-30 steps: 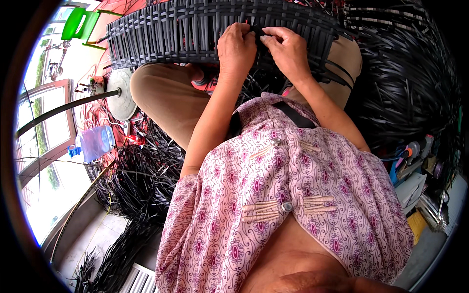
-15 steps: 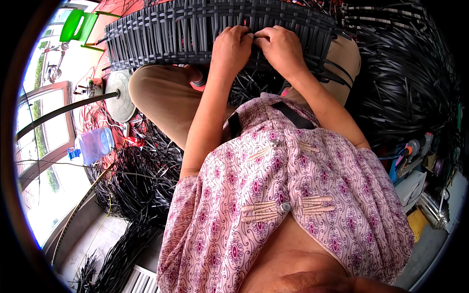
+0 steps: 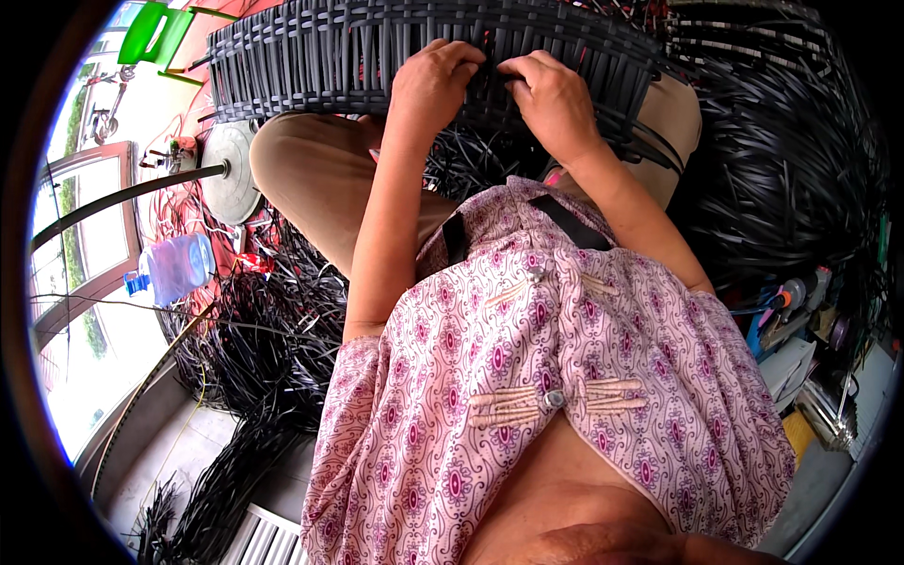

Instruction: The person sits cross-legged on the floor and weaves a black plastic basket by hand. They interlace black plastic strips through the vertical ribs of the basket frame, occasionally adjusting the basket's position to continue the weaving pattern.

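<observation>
A dark grey woven wicker panel of flat plastic strips lies across my lap at the top of the view. My left hand rests over its middle, fingers curled and thumb against them. To the right of it, my right hand is bent over the same panel, its thumb and fingers closed towards the left hand. A narrow gap with dark weave shows between the two hands. What the fingertips hold is hidden or too small to make out.
Loose black strips are heaped at the right, with another heap at the left. A round grey disc with a curved rod, a clear plastic water jug and a green chair stand at left. Tools lie at right.
My hands have moved apart, the left one slightly to the left and the right one slightly to the right. The panel sits slightly higher in view.
</observation>
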